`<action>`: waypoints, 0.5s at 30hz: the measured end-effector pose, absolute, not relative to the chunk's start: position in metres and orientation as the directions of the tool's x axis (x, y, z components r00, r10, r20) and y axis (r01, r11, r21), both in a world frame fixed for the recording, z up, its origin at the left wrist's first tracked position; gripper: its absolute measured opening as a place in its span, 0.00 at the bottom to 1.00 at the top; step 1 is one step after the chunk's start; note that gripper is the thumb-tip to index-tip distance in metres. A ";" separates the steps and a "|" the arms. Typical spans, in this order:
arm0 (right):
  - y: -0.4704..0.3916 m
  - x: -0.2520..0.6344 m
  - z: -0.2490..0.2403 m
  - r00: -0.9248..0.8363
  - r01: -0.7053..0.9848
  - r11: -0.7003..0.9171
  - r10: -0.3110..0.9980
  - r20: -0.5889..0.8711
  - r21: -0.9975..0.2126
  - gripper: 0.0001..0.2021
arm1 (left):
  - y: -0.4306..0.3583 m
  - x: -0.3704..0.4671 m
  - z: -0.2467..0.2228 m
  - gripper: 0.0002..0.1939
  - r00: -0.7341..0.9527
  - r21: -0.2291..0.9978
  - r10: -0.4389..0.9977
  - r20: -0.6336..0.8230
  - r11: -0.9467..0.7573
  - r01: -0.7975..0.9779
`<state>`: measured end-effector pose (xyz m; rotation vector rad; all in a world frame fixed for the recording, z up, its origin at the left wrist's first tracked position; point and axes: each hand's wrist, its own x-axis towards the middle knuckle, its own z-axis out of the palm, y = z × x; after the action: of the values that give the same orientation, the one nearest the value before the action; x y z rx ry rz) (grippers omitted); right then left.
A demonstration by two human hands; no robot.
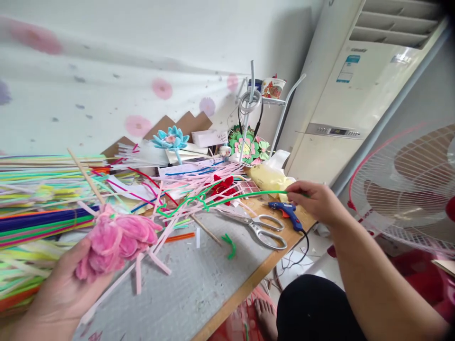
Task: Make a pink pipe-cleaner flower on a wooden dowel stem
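Note:
My left hand (pixel 73 284) holds a fluffy pink flower (pixel 117 239) at the left, its fingers closed around the petals. A thin wooden stick (pixel 85 175) rises behind that flower. My right hand (pixel 314 201) pinches the right end of a long green pipe cleaner (pixel 249 194), which stretches leftward over the table. Its far part is bent in waves among pale pink strips. Metal scissors (pixel 265 229) lie below the green stem, and a blue glue gun (pixel 289 213) rests just under my right hand. A short green twisted piece (pixel 229 246) is on the grey mat.
Bundles of coloured pipe cleaners (pixel 42 222) cover the left of the table (pixel 234 310). A blue flower (pixel 171 139), a red flower (pixel 223 188) and a yellow bag (pixel 266 177) are farther back. At the right stand a fan (pixel 408 184) and an air conditioner (pixel 330 109).

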<state>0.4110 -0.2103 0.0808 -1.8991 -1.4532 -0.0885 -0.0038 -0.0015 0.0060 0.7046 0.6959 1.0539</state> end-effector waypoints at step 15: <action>0.001 0.354 0.129 0.342 0.921 -0.187 0.808 0.479 -0.341 0.11 | -0.013 0.007 0.031 0.35 0.308 0.740 0.948 -0.081 0.265 -0.618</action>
<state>0.3536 0.0013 0.1288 -2.0355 -1.5059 -0.2555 0.0072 -0.0128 0.0313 0.6707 0.5872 1.1439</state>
